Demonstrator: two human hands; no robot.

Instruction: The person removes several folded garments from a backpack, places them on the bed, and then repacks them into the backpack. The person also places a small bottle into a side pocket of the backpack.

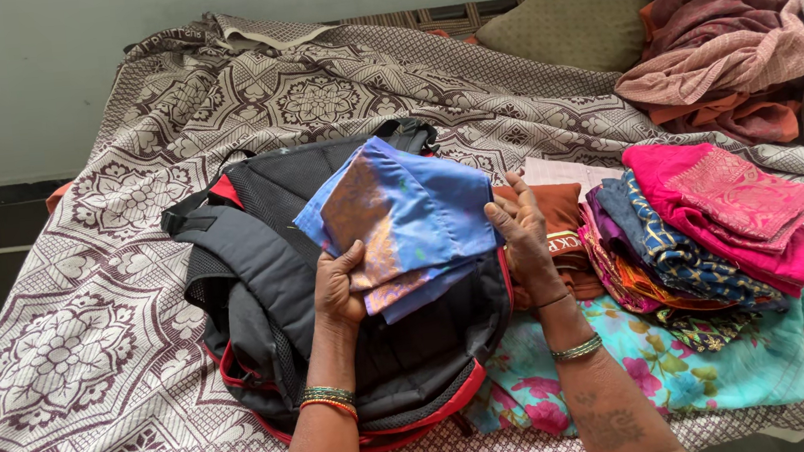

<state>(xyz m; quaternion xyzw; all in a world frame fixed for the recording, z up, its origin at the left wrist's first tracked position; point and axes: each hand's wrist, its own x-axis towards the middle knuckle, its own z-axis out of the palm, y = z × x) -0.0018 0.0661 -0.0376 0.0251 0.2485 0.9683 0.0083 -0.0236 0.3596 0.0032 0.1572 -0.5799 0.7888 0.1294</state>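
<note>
Blue folded cloth (pixel 406 221) pinched by left hand (pixel 338 293) w/ right hand (pixel 522 236) flat alongside (over backpack (pixel 262 266)).

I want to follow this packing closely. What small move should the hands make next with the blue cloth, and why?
Probably lower the folded blue cloth flat onto the black backpack. The left hand grips its lower edge and the right hand steadies its side, and it sits directly over the bag, apart from the stacked clothes beside it.
</note>
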